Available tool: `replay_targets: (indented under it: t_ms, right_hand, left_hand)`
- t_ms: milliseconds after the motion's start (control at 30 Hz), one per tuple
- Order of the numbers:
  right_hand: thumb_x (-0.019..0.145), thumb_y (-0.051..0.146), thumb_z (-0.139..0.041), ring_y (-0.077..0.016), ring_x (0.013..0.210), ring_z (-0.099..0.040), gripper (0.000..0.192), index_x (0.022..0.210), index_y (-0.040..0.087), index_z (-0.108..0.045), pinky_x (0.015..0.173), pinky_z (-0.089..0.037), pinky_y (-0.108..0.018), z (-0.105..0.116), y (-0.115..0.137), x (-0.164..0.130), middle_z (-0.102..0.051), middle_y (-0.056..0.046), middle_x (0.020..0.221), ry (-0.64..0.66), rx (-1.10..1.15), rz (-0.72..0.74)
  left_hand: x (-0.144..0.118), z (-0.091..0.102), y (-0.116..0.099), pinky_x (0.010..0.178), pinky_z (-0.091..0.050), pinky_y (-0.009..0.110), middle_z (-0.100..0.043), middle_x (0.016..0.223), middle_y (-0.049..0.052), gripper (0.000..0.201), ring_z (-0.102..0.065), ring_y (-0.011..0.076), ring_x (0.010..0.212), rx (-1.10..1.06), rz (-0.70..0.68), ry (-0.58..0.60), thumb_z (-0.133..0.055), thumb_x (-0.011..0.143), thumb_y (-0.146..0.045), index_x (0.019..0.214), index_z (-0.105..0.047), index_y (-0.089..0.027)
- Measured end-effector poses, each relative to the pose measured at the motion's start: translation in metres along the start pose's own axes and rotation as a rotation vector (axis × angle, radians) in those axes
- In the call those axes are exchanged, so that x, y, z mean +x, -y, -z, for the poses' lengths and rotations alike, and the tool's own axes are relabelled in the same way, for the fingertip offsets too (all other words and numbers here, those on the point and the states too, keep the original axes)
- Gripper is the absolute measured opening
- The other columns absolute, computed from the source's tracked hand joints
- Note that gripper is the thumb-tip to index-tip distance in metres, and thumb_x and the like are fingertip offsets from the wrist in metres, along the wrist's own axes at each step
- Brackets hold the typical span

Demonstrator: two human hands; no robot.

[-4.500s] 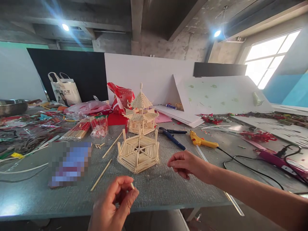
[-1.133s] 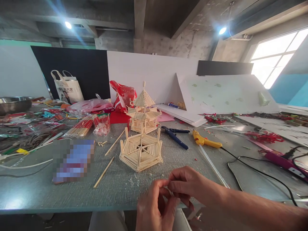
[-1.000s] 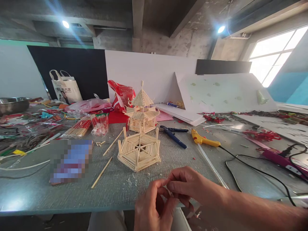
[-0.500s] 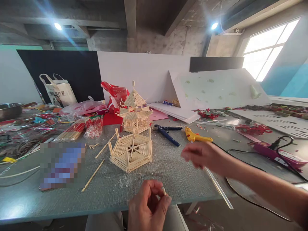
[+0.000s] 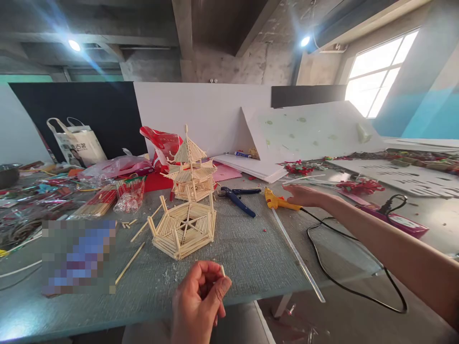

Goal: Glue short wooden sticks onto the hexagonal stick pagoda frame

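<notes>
A short wooden stick piece [image 5: 223, 271] is pinched between the thumb and forefinger of my left hand [image 5: 201, 298], just above the table's front edge. My right hand [image 5: 304, 195] reaches across to the yellow glue gun [image 5: 274, 199], fingers stretched out along the far side of its handle. Its thumb is hidden, and no closed grip shows. Beyond my left hand stands a six-sided stick base [image 5: 184, 229] with short upright posts. Behind it rises a tiered stick pagoda [image 5: 191, 167]. A clear glue stick [image 5: 297, 255] slants from beside the gun to the table's edge.
Blue-handled pliers [image 5: 239, 200] lie left of the glue gun. The gun's black cord [image 5: 315, 255] loops over the table's edge at right. Loose sticks [image 5: 129, 263] and a blurred-out flat object [image 5: 81, 258] lie at left. Bagged stick bundles [image 5: 96, 200] are farther back.
My right hand has moved away from me to the glue gun's handle. My left hand still pinches the stick piece. The whole view has shifted, so the scene sits farther left.
</notes>
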State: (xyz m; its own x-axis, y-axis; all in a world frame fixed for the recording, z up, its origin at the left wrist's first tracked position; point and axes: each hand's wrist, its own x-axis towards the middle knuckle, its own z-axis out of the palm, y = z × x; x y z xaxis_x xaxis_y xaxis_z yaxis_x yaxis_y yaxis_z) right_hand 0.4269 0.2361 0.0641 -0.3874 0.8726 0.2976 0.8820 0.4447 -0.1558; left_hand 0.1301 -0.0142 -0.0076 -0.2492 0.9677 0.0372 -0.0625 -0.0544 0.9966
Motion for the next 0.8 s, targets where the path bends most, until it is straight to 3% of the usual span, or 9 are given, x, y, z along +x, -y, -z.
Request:
replay_targets:
  t_ms: [133,233,267,333,467,600,800]
  right_hand:
    - [0.067,0.012,-0.059,-0.0193,0.077,-0.056,0.013,0.080,0.014,-0.060,0.071,-0.042,-0.033,0.012,0.026,-0.012,-0.062,-0.008,0.082,-0.004,0.022,-0.002]
    - [0.079,0.023,-0.048,-0.0178,0.072,-0.056,0.016,0.085,0.017,-0.061,0.065,-0.042,-0.029,0.013,0.080,-0.041,-0.061,-0.005,0.077,-0.019,0.079,0.027]
    - [0.082,0.029,-0.045,-0.0152,0.066,-0.055,0.020,0.086,0.018,-0.062,0.060,-0.041,-0.026,0.010,0.103,-0.054,-0.061,-0.002,0.072,0.028,0.141,0.058]
    - [0.082,0.034,-0.047,-0.0122,0.062,-0.053,0.024,0.085,0.017,-0.062,0.055,-0.040,-0.021,0.002,0.148,-0.078,-0.059,-0.001,0.069,0.294,0.483,0.118]
    - [0.078,0.036,-0.052,-0.0075,0.051,-0.046,0.024,0.080,0.014,-0.062,0.045,-0.035,-0.018,-0.019,0.207,-0.105,-0.053,0.002,0.058,0.583,0.802,0.021]
    - [0.073,0.039,-0.058,-0.0055,0.044,-0.042,0.026,0.076,0.013,-0.060,0.040,-0.033,-0.017,-0.027,0.221,-0.099,-0.051,0.003,0.055,0.669,1.013,-0.051]
    - [0.066,0.035,-0.063,-0.0044,0.038,-0.039,0.023,0.070,0.013,-0.058,0.035,-0.030,-0.016,-0.020,0.229,-0.087,-0.049,0.004,0.050,0.821,1.140,-0.198]
  left_hand:
    - [-0.003,0.004,0.001,0.032,-0.029,0.013,-0.056,0.060,-0.005,0.027,-0.045,0.0032,0.035,0.021,-0.019,-0.056,-0.065,0.067,-0.040,0.076,-0.054,-0.017]
    - [-0.002,0.003,0.004,0.030,-0.028,0.012,-0.056,0.058,-0.006,0.024,-0.044,0.0034,0.034,0.018,-0.017,-0.064,-0.064,0.068,-0.037,0.077,-0.052,-0.018]
    - [-0.002,0.001,0.004,0.030,-0.028,0.012,-0.056,0.059,-0.006,0.023,-0.044,0.0032,0.034,0.006,-0.017,-0.056,-0.064,0.068,-0.036,0.077,-0.052,-0.018]
    - [-0.003,-0.004,0.003,0.030,-0.028,0.012,-0.056,0.059,-0.007,0.022,-0.044,0.0031,0.035,-0.008,-0.020,-0.039,-0.064,0.068,-0.035,0.075,-0.051,-0.018]
    - [-0.006,-0.008,-0.004,0.030,-0.029,0.014,-0.055,0.057,-0.007,0.022,-0.044,0.0042,0.036,0.078,-0.030,-0.054,-0.064,0.068,-0.037,0.073,-0.051,-0.020]
    - [-0.006,-0.005,-0.009,0.031,-0.030,0.014,-0.055,0.053,-0.006,0.023,-0.043,0.0050,0.036,0.146,-0.053,-0.043,-0.062,0.071,-0.039,0.069,-0.051,-0.020]
    - [0.001,0.000,-0.007,0.032,-0.033,0.015,-0.057,0.056,-0.006,0.018,-0.044,0.0056,0.036,0.067,-0.053,0.006,-0.061,0.072,-0.035,0.071,-0.052,-0.020]
